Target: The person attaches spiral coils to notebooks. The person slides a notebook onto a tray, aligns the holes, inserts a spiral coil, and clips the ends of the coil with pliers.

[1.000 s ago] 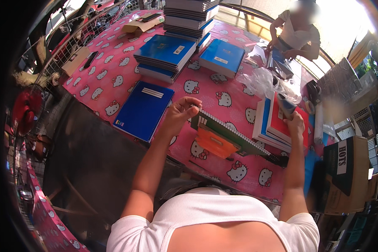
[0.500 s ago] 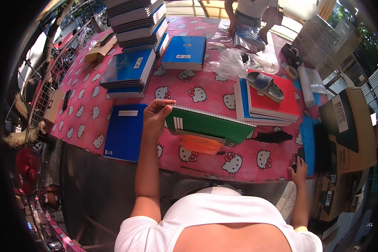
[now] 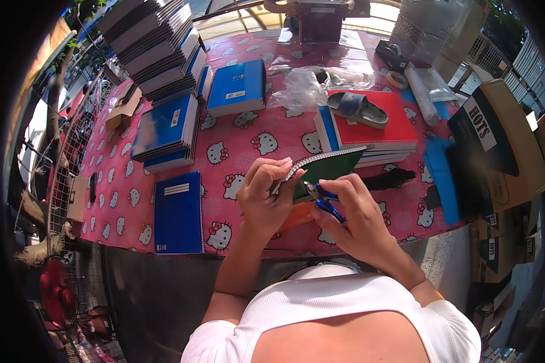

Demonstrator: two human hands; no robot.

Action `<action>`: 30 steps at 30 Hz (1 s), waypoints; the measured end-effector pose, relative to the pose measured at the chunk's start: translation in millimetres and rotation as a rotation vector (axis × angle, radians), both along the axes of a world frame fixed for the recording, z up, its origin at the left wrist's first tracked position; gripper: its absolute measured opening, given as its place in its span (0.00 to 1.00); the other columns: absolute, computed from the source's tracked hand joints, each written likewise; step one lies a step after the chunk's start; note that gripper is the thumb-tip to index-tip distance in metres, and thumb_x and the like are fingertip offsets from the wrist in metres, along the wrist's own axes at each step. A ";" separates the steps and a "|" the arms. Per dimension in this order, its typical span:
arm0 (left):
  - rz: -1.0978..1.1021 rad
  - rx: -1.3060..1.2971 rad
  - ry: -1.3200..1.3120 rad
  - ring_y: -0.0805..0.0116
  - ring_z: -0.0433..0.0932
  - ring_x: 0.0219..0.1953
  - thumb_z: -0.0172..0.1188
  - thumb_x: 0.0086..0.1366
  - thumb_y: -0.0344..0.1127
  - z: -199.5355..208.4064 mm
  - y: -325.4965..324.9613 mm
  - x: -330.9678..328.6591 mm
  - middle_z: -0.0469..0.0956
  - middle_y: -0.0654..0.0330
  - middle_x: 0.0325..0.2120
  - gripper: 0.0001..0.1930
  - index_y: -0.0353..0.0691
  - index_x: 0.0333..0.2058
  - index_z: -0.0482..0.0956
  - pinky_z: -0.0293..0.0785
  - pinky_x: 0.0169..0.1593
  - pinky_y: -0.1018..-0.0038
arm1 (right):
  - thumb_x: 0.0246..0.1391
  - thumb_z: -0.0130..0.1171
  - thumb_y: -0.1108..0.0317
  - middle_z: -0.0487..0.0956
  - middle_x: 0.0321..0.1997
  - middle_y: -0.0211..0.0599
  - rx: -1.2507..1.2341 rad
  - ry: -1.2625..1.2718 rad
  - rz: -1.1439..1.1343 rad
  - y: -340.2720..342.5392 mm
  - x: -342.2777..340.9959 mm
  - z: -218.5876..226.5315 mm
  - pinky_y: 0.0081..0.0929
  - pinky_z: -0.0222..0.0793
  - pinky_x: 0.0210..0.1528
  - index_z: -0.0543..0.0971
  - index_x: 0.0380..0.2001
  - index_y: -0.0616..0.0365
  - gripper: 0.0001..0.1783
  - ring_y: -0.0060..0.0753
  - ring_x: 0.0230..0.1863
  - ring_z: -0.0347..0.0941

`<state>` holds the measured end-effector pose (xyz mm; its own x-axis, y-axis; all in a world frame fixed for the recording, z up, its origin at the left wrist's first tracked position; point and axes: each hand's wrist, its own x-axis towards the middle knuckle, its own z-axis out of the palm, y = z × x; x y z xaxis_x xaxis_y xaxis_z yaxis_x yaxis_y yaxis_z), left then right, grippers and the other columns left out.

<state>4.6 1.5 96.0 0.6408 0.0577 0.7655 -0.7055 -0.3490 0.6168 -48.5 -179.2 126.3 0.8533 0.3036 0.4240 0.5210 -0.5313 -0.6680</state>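
At centre we found the left hand (image 3: 263,196) pinching the green notebook (image 3: 334,172), the right hand (image 3: 358,215) gripping pliers (image 3: 329,209); we judged this unfinished. The blue notebook (image 3: 178,221), frame left, appeared done.

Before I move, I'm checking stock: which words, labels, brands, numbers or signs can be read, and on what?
I only locate printing, not copy it.
Dark green-and-brown carton: bold lettering on a white label, legible.
Cartons below it: small white labels, partly legible.
Flat blue notebook: coloured corner mark, too small.
Blue books farther back: pale labels, too small.
Green spiral notebook: no readable text.
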 end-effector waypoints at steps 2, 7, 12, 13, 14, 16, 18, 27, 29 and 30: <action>-0.011 0.034 -0.066 0.69 0.81 0.33 0.69 0.50 0.20 2.2 -7.7 -0.1 0.80 0.53 0.31 0.10 0.34 0.30 0.77 0.78 0.35 0.77 | 0.49 0.64 0.64 0.71 0.40 0.47 -0.104 -0.131 -0.103 1.8 4.2 6.0 0.41 0.67 0.41 0.72 0.49 0.58 0.24 0.48 0.41 0.70; -0.001 0.060 -0.111 0.62 0.82 0.31 0.66 0.49 0.17 2.9 -15.0 1.1 0.79 0.53 0.29 0.10 0.35 0.31 0.78 0.81 0.33 0.74 | 0.47 0.65 0.64 0.70 0.42 0.48 -0.109 -0.132 -0.100 -8.1 3.6 9.3 0.42 0.66 0.42 0.73 0.50 0.57 0.26 0.49 0.42 0.69; -0.081 0.033 -0.116 0.64 0.82 0.34 0.65 0.50 0.15 -8.6 -7.7 -0.3 0.80 0.52 0.32 0.10 0.32 0.31 0.78 0.81 0.35 0.74 | 0.58 0.57 0.65 0.79 0.35 0.39 0.472 0.682 0.274 -16.2 19.3 -0.7 0.26 0.72 0.33 0.75 0.46 0.62 0.16 0.36 0.33 0.77; -0.112 0.072 -0.155 0.62 0.82 0.34 0.64 0.50 0.15 -6.9 -5.1 -0.8 0.80 0.52 0.31 0.10 0.32 0.32 0.78 0.81 0.35 0.72 | 0.62 0.54 0.63 0.81 0.32 0.36 0.741 1.002 0.403 -28.2 27.7 -9.9 0.20 0.75 0.28 0.76 0.44 0.65 0.15 0.28 0.27 0.79; -0.109 0.134 -0.228 0.60 0.82 0.34 0.64 0.51 0.15 -3.6 -5.5 -3.2 0.80 0.53 0.29 0.10 0.33 0.32 0.78 0.80 0.36 0.70 | 0.61 0.55 0.61 0.81 0.33 0.40 0.984 1.199 0.555 -32.1 29.0 -19.6 0.23 0.77 0.26 0.76 0.44 0.66 0.17 0.27 0.25 0.79; -0.117 0.117 -0.226 0.58 0.82 0.34 0.66 0.51 0.18 -6.0 -2.1 -2.8 0.80 0.53 0.28 0.11 0.34 0.32 0.77 0.80 0.37 0.69 | 0.59 0.59 0.63 0.80 0.39 0.43 1.113 1.330 0.645 -26.6 24.5 -26.8 0.24 0.76 0.35 0.75 0.46 0.68 0.19 0.27 0.33 0.79; 0.052 0.118 -0.154 0.60 0.82 0.34 0.67 0.51 0.19 -0.9 16.6 -16.6 0.80 0.53 0.30 0.11 0.34 0.33 0.76 0.79 0.38 0.71 | 0.57 0.61 0.64 0.79 0.42 0.43 0.895 1.038 0.460 -17.6 10.0 -29.9 0.24 0.74 0.40 0.74 0.46 0.68 0.19 0.29 0.38 0.78; 0.672 -0.928 -0.023 0.68 0.77 0.37 0.62 0.64 0.33 -121.9 294.7 -90.4 0.76 0.55 0.35 0.12 0.37 0.34 0.66 0.75 0.43 0.72 | 0.40 0.70 0.66 0.73 0.54 0.45 -0.556 0.116 -0.319 -146.0 -1.9 -195.0 0.45 0.61 0.58 0.77 0.44 0.60 0.25 0.50 0.56 0.67; 0.756 -0.954 0.033 0.67 0.77 0.38 0.61 0.64 0.33 -156.4 320.6 -99.2 0.76 0.55 0.35 0.11 0.36 0.34 0.67 0.75 0.44 0.70 | 0.39 0.70 0.67 0.73 0.55 0.45 -0.408 0.001 -0.295 -133.5 26.4 -169.1 0.44 0.61 0.59 0.78 0.44 0.59 0.24 0.50 0.57 0.66; 1.027 -0.817 0.219 0.64 0.77 0.38 0.61 0.65 0.33 -168.6 326.5 -98.8 0.75 0.53 0.35 0.11 0.35 0.35 0.68 0.74 0.43 0.70 | 0.39 0.70 0.69 0.73 0.56 0.45 -0.267 -0.106 -0.291 -126.2 42.1 -151.5 0.42 0.60 0.60 0.79 0.44 0.58 0.24 0.50 0.58 0.66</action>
